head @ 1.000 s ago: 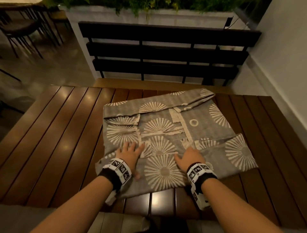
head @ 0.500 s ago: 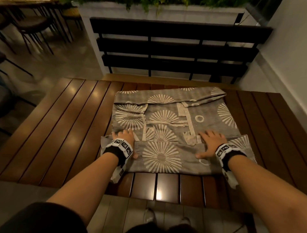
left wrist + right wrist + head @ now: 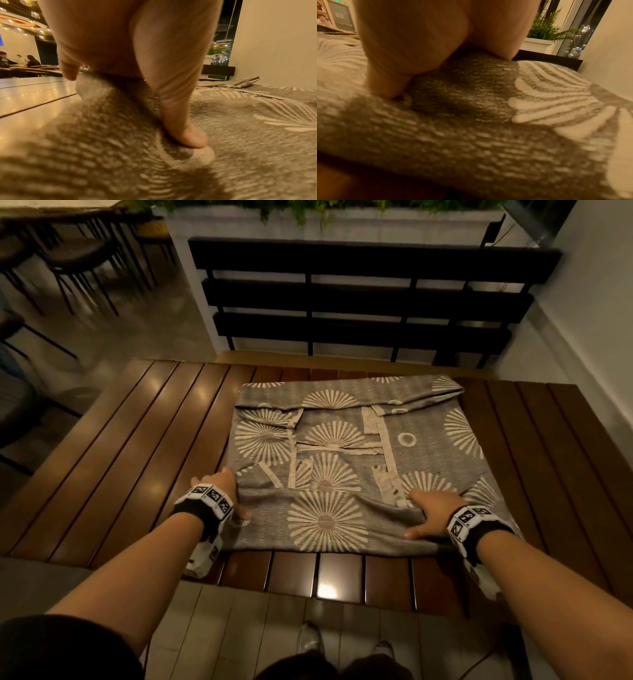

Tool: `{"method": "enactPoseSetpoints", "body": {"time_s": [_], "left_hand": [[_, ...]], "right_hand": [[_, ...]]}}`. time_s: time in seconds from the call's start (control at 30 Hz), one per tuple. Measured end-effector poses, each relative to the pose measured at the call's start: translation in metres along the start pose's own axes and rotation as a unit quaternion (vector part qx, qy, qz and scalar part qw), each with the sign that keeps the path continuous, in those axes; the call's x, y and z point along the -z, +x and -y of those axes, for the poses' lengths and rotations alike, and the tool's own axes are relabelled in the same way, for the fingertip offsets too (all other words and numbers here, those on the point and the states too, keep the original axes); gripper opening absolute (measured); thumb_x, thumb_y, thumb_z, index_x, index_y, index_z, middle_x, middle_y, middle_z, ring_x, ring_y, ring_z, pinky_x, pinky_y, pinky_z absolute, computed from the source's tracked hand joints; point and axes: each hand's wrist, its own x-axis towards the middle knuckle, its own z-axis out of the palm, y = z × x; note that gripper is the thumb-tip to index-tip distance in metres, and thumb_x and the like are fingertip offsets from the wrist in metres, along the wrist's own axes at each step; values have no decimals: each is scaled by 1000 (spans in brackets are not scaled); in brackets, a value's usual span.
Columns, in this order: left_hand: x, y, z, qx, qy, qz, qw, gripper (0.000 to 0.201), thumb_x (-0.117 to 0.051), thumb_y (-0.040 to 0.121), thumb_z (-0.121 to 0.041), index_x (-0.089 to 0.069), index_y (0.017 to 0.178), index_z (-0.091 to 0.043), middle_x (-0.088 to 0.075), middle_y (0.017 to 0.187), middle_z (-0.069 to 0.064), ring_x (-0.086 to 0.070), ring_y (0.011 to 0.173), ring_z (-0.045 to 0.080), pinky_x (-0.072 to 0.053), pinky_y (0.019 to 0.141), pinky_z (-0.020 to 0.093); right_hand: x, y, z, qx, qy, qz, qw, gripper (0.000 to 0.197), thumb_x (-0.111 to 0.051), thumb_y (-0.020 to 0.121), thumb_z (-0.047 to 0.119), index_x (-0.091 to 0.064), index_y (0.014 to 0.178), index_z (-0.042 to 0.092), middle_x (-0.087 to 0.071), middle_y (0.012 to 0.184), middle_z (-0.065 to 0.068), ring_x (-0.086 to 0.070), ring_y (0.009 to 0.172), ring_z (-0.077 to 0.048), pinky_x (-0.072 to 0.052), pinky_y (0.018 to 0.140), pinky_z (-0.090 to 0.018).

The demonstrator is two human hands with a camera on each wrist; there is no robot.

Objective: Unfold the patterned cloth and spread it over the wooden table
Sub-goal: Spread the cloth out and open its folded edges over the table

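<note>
At desk centre, slightly toward 3 o'clock, the patterned cloth (image 3: 346, 460) lies folded into a rough square on the desk (image 3: 137, 446), near edge just short of the 6 o'clock rim.

Change vs 0.5 s ago: both hands have slid outward along the near flap. Left hand (image 3: 222, 491) was on top of the cloth near its 7 o'clock corner; now it sits at the corner edge itself. Left grip: thumb (image 3: 185, 132) pressed down on the fabric, a bunched fold held under the palm, so it is pinching the cloth. Right hand (image 3: 431, 515) has drawn back from mid-flap toward the 5 o'clock corner. Right grip: head view shows fingers fairly straight on top, wrist view shows fabric humped under the palm; blurred, so I cannot tell whether it pinches or only presses.

Meaning, my read: smoothing is over, hands are staged at the 2 near corners to lift or pull the top flap open. Cloth is not yet unfolded, most of the desk is bare, task early.

Counts:
- 1 cloth, several layers, exact fold count unreadable
- 1 desk
- 2 hands, each with 1 marker wristband
- 1 dark slatted bench (image 3: 370, 292) at 12 o'clock
- 1 white planter (image 3: 335, 225) behind it
</note>
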Motion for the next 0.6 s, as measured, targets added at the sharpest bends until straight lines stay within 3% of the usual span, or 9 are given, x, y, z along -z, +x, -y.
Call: {"method": "enactPoseSetpoints", "body": {"time_s": [0.1,0.17,0.23,0.3,0.4,0.43,0.5,0.57,0.6], "left_hand": [[7,-5,-16,-41,47,-71,996,59,-72,70,-43,-45,115,-16,-67,102,4,-62,99,29,-39,97,47],[13,-10,-31,-60,95,-141,984,33,-59,83,-27,-52,114,-21,-67,102,2,-61,100,28,-40,96,44],[18,-16,-41,-78,137,-180,971,26,-54,88,-20,-59,114,-24,-63,115,4,-55,111,28,-40,96,42],[18,-17,-43,-148,138,-181,962,31,-56,88,-20,-62,118,-24,-57,126,4,-50,119,29,-39,96,41],[5,-25,-33,-277,40,-93,956,22,-63,80,-17,-67,101,-23,-65,116,0,-59,107,25,-46,87,34],[-1,-33,-29,-278,-12,-53,959,21,-62,79,-12,-65,96,-22,-67,108,1,-62,102,25,-47,83,32],[-13,-52,-21,-248,-117,3,962,34,-58,77,-1,-58,106,-18,-64,100,3,-62,94,24,-45,78,29],[-24,-72,-16,-209,-185,57,958,52,-54,79,3,-48,124,-22,-61,106,3,-59,93,21,-46,78,29],[-30,-79,-14,-197,-195,85,957,57,-53,81,3,-45,131,-24,-59,114,3,-59,100,22,-46,83,30]], "right_hand": [[3,6,6,8,-29,-2,1000,63,-59,78,64,-52,120,18,-63,116,-5,-60,104,-25,-48,84,-34],[7,12,13,1,-54,-18,998,47,-57,84,56,-55,111,17,-65,110,-7,-61,98,-26,-48,78,-33],[11,15,20,-7,-71,-49,996,34,-54,89,46,-54,103,16,-65,107,-9,-61,96,-28,-46,74,-33],[11,12,24,-10,-68,-69,995,27,-52,91,42,-52,101,16,-65,107,-10,-62,96,-29,-46,74,-34],[4,-1,24,7,-40,-60,997,33,-50,91,45,-54,109,18,-64,110,-9,-61,100,-28,-45,77,-33],[0,-7,24,13,-29,-53,998,34,-50,91,46,-54,110,19,-64,111,-9,-61,100,-28,-45,78,-33],[-10,-22,23,22,-15,-49,998,33,-50,90,47,-54,108,19,-61,111,-10,-60,98,-28,-46,80,-34],[-24,-38,25,35,-1,-47,998,32,-49,91,47,-53,107,19,-62,109,-10,-61,97,-29,-46,80,-33],[-32,-47,28,42,11,-45,998,30,-48,91,47,-52,104,20,-64,107,-9,-61,96,-28,-46,78,-33]]}}
